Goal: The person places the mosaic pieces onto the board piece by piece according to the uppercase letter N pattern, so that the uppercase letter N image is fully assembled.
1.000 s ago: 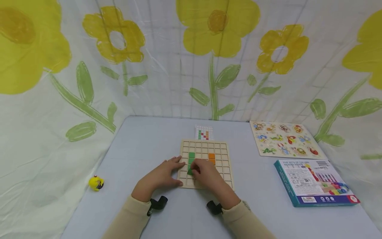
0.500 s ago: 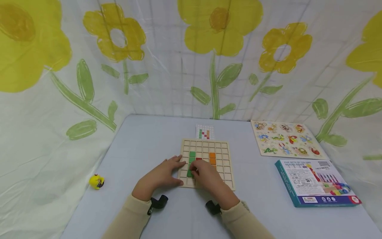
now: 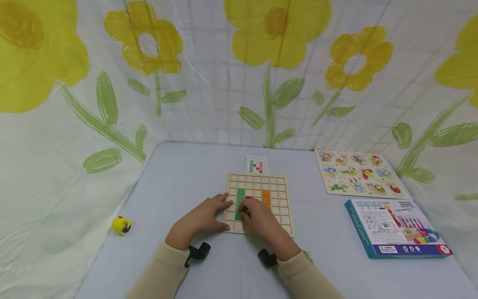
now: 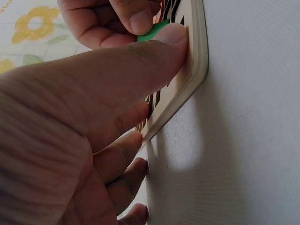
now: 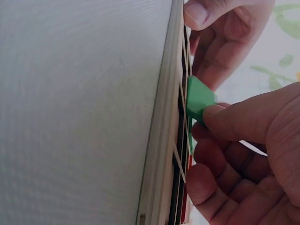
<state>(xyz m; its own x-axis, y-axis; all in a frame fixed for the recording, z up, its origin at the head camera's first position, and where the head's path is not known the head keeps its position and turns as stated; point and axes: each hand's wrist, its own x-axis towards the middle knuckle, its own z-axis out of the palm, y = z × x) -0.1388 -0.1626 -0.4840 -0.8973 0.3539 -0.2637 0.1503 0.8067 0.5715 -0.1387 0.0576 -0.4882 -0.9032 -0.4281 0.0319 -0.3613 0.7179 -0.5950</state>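
Observation:
A square wooden grid board [image 3: 281, 212] lies in front of me. A column of green tiles [image 3: 240, 192] sits in its left part, with orange tiles [image 3: 266, 193] further right and a red tile [image 3: 249, 198] partly covered by my right hand [image 3: 261, 218]. Thumb and fingers of that hand pinch a green tile [image 5: 200, 96], which stands tilted at the board's surface in the right wrist view. My left hand [image 3: 201, 216] rests at the board's left edge, fingers spread, its thumb [image 4: 171, 37] lying on the near rim.
Behind the board lies a small pattern card [image 3: 257, 163] with coloured squares. To the right are an insect puzzle board [image 3: 349, 171] and a boxed toy set [image 3: 396, 228]. A yellow toy [image 3: 121, 225] stands at the left. A flower-printed sheet [image 3: 209, 83] hangs behind the table.
The head view has shifted slightly. My right hand has moved only a little over the green column, and more of the red tile shows above it. The left hand stays in place.

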